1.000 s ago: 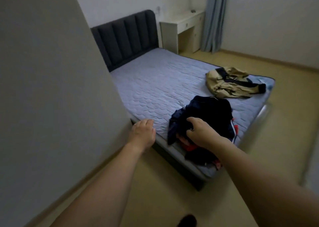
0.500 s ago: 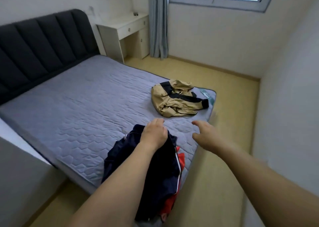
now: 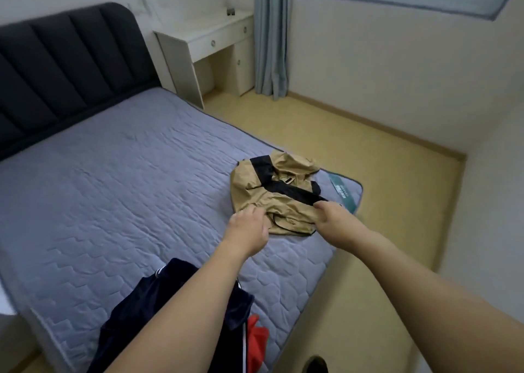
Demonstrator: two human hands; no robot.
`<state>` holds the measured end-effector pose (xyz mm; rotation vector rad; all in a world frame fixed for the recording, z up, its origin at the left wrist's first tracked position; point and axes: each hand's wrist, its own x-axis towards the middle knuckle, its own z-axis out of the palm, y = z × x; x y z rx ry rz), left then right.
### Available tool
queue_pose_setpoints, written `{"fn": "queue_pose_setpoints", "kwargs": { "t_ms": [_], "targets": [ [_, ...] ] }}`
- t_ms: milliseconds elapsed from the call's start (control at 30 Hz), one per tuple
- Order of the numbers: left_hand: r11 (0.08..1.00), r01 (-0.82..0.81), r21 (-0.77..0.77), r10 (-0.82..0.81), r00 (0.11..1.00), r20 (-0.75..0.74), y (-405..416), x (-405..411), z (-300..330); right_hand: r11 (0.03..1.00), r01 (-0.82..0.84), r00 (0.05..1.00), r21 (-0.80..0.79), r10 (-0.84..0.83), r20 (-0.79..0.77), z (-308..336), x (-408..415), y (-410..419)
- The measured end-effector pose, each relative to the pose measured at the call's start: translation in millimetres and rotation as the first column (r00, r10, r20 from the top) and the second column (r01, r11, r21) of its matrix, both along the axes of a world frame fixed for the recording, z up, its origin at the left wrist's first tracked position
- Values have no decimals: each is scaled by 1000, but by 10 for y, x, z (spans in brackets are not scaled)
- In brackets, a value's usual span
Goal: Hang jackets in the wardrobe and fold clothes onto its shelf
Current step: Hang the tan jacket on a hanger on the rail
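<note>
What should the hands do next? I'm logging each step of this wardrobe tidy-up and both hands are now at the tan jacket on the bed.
Probably lift it. The left hand and right hand both grip the near edge of the crumpled tan jacket, which lies bunched on the mattress. Raising it should let it fall open, ready for hanging.

two bare forearms enter from the lower edge, each without sleeve, watch, ring or glove. the left hand and right hand are uncovered. a dark rounded shoe toe shows at the bottom edge.
</note>
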<state>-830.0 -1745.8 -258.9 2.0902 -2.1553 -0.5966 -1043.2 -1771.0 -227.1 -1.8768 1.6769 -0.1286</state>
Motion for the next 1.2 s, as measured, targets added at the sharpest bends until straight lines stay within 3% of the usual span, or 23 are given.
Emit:
{"fn": "queue_pose_setpoints", "kwargs": {
  "t_ms": [133, 367, 500, 667, 800, 900, 1000, 1067, 1133, 1200],
  "targets": [
    [976, -206, 64, 209, 976, -52, -701, 84, -48, 993, -115, 993, 24, 116, -10, -19, -9, -1035],
    [902, -387, 190, 410, 907, -97, -2234, 109, -649, 966, -248, 966, 67, 252, -58, -481, -132, -2743],
    [870, -374, 321, 431, 893, -129, -3164, -274, -1510, 966, -237, 964, 103, 247, -101, -1237, -333, -3731],
    [722, -379, 579, 587, 779, -221, -4082, -813, -3005, 930, -292, 933, 224, 329, -148, -2683, -635, -4737],
    [747, -354, 563, 477, 875, -83, -4727, -1092, -4145, 912, -277, 927, 303, 336, -164, -3797, -900, -5236],
    [846, -251, 471, 225, 968, 112, -5166, -1251, -4713, 892, -285, 925, 352, 352, -145, -4413, -1029, -5447],
    [882, -132, 453, 3, 962, 274, -5283, -1389, -5104, 876, -299, 925, 379, 364, -112, -4793, -1081, -5579],
    [903, -124, 411, -8, 952, 305, -5069, -1390, -5249, 855, -329, 910, 401, 401, -106, -4912, -1029, -5619],
    [865, -194, 463, 65, 958, 281, -4687, -1286, -5297, 828, -373, 878, 418, 460, -129, -4966, -919, -5693],
    [721, -237, 651, 75, 961, 267, -4242, -1105, -5216, 796, -418, 839, 437, 523, -150, -4930, -703, -5759]
  ]
}}
